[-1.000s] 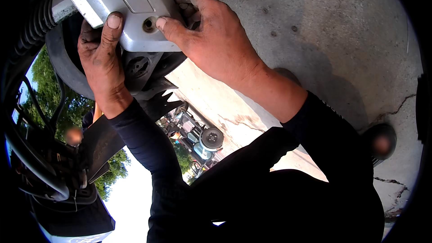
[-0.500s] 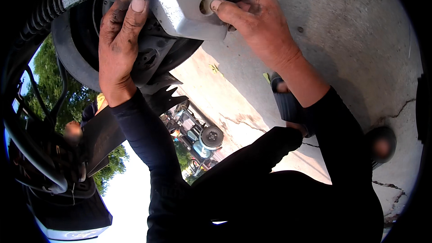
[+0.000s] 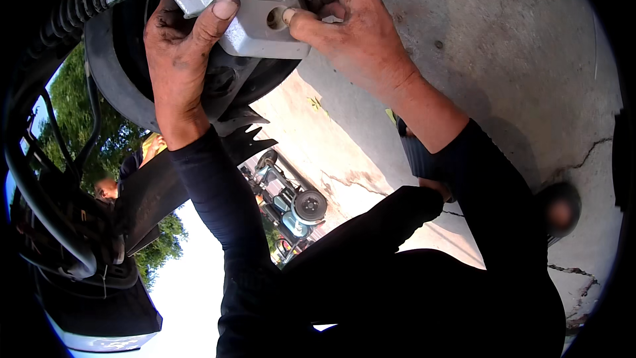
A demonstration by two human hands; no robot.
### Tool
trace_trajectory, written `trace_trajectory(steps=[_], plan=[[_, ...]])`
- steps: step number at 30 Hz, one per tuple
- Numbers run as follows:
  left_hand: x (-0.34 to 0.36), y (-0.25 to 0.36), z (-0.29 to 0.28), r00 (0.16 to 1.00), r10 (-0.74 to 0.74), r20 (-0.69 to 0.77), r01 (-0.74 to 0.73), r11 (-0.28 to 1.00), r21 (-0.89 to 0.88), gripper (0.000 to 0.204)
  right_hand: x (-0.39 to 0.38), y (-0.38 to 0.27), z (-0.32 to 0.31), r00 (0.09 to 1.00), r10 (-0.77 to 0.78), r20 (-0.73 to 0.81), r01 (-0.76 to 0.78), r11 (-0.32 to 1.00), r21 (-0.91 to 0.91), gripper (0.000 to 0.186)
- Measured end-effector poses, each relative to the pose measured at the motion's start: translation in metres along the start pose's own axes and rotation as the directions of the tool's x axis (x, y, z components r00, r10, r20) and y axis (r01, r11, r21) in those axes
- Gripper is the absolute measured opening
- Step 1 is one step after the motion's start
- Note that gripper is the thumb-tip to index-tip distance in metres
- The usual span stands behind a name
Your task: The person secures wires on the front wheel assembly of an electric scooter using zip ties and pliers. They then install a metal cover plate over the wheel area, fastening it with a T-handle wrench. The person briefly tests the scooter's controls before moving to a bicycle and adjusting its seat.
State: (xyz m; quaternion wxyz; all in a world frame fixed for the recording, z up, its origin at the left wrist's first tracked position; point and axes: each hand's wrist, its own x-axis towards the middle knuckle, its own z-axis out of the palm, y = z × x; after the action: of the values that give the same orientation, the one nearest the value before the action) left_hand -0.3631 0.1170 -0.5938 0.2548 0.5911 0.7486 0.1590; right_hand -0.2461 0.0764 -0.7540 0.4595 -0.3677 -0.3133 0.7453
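Note:
A silver-grey cover [image 3: 258, 23] with a recessed round hole spans the top of the view, against a dark wheel [image 3: 119, 86] of a vehicle. My left hand [image 3: 179, 56] grips the cover's lower left edge, thumb on its face and fingers partly hidden. My right hand [image 3: 351, 40] holds the right edge, thumb at the hole and fingers curled beside it. A metal tube with a ribbed black boot [image 3: 83, 6] lies left of the cover. A black jagged-edged panel [image 3: 232, 139] sits below the wheel.
Concrete ground [image 3: 503, 46] with cracks fills the right, where dark footwear [image 3: 553, 209] shows. A person [image 3: 142, 159] is behind the black frame and hoses at left. A parked scooter [image 3: 291, 205] stands in the sunlit background, with trees beyond.
The cover and both hands moved up and right, then slightly back left. My left thumb now lies further onto the cover's face. The person behind has shifted slightly.

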Motion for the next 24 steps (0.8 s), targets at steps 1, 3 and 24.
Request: trace_trajectory(steps=[1,3,24], plan=[[-0.001,-0.002,-0.001,0.998,-0.027,-0.052,0.029,0.999,0.035,0.046,0.000,-0.003,0.008,1.000,-0.018,0.003,0.018,0.999,-0.027,0.055],[0.000,-0.003,0.001,0.994,-0.033,-0.104,0.029,0.999,-0.038,0.043,0.002,-0.002,0.022,1.000,0.009,-0.022,-0.009,1.000,-0.029,0.055],[0.006,-0.006,-0.002,0.987,-0.025,-0.157,0.019,0.999,-0.045,0.044,0.009,-0.001,0.021,0.999,-0.036,-0.032,0.034,0.999,-0.042,0.052]])
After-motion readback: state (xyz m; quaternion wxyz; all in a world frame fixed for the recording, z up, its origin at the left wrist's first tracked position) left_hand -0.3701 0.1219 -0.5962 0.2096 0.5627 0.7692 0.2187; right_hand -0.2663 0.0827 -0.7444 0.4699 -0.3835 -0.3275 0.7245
